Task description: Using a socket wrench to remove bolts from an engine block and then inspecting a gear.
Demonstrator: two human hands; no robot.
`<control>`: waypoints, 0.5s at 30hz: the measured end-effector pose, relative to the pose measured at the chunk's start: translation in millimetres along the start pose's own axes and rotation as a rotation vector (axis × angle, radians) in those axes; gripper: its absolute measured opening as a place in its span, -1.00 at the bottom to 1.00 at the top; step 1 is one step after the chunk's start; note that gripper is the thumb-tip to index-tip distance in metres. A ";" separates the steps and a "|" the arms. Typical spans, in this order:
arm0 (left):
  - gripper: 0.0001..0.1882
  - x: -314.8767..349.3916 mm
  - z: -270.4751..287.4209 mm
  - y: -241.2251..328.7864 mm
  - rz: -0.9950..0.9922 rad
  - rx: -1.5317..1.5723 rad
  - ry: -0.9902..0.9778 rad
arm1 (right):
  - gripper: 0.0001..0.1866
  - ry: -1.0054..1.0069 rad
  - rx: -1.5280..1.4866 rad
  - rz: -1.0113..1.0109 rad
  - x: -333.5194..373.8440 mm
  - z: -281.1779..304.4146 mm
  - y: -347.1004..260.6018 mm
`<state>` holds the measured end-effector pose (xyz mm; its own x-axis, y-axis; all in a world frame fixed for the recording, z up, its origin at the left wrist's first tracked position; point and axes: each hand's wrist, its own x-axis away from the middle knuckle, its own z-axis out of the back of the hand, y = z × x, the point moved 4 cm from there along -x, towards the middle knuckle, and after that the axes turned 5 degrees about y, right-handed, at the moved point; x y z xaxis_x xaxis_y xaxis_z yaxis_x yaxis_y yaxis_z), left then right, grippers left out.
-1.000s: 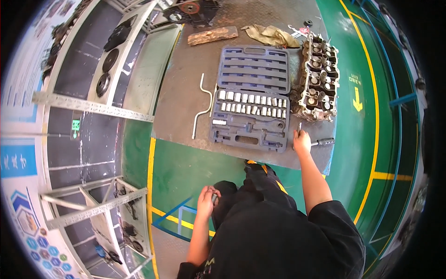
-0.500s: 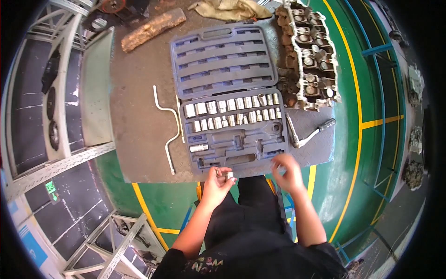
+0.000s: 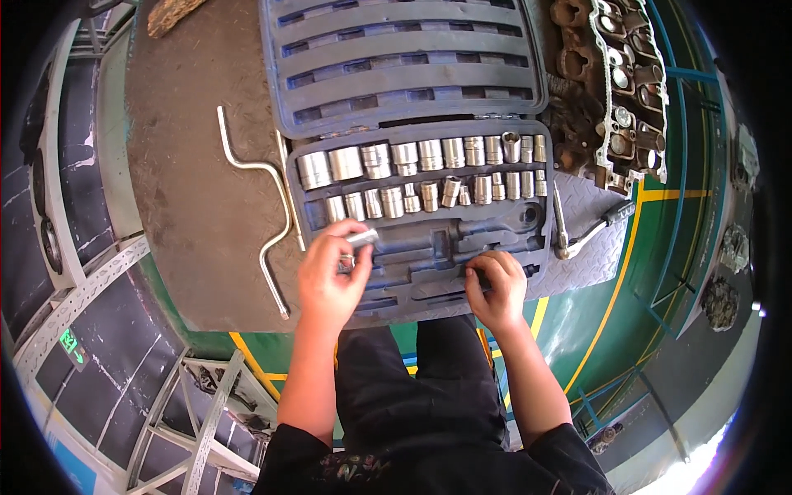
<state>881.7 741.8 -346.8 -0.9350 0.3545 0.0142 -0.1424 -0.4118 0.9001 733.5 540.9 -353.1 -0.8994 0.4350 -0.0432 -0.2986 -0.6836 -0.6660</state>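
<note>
My left hand [image 3: 330,272] is closed around a long silver socket [image 3: 363,238], held above the left side of the open tool case [image 3: 388,307]. A second, smaller silver socket [image 3: 346,262] shows between the fingers of the same hand. My right hand [image 3: 497,289] hovers at the case's lower right, its fingers curled with the tips towards the tray; what they hold, if anything, is hidden. Two rows of silver sockets [image 3: 430,155] stand in the upper slots of the tray. Below them are bare moulded recesses [image 3: 412,243].
Left of the case lies a bent metal speed handle [image 3: 276,177], beside a thin straight bar [image 3: 285,157]. A ratchet [image 3: 582,235] rests to the right. Beyond it stands an engine cylinder head [image 3: 623,99]. A rusty brown block [image 3: 172,15] lies far left on the metal table [image 3: 181,206].
My left hand has moved up over the case and picked the long socket out of its lower left. My right hand has come down and in towards the tray. The view has shifted closer.
</note>
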 end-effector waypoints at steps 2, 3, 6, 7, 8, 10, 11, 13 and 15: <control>-0.64 -0.7 -16.7 11.2 -0.071 0.067 -0.146 | -0.88 -0.012 -0.010 0.005 -2.0 1.3 0.9; -0.66 4.0 -25.4 9.2 -0.097 0.047 -0.201 | -0.88 -0.024 -0.025 0.014 -1.9 2.0 0.4; -0.67 6.8 -38.4 5.7 -0.205 -0.118 -0.263 | -0.88 -0.047 -0.028 0.042 -5.1 4.8 -0.7; -0.67 8.5 -38.5 4.5 -0.208 -0.154 -0.254 | -0.88 -0.067 -0.038 0.052 -5.7 4.0 0.3; -0.67 8.8 -38.5 4.4 -0.212 -0.192 -0.245 | -0.88 -0.071 -0.039 0.063 -5.1 3.4 2.2; -0.76 9.3 -40.3 7.2 -0.183 -0.191 -0.260 | -0.87 -0.064 -0.033 0.070 -2.9 5.1 4.2; -0.81 9.9 -41.4 7.5 -0.147 -0.190 -0.280 | -0.87 -0.063 -0.029 0.072 -2.1 5.0 5.5; -0.82 9.4 -42.3 19.5 -0.147 -0.292 -0.268 | -0.87 -0.041 -0.034 0.083 -2.1 5.7 8.7; -0.83 9.6 -41.7 24.4 -0.144 -0.398 -0.261 | -0.86 -0.020 -0.042 0.087 -1.4 5.2 10.6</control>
<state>855.7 700.1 -342.8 -0.7914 0.6087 0.0567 -0.4244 -0.6137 0.6658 730.0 530.1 -356.2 -0.9277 0.3629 -0.0878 -0.2056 -0.6927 -0.6913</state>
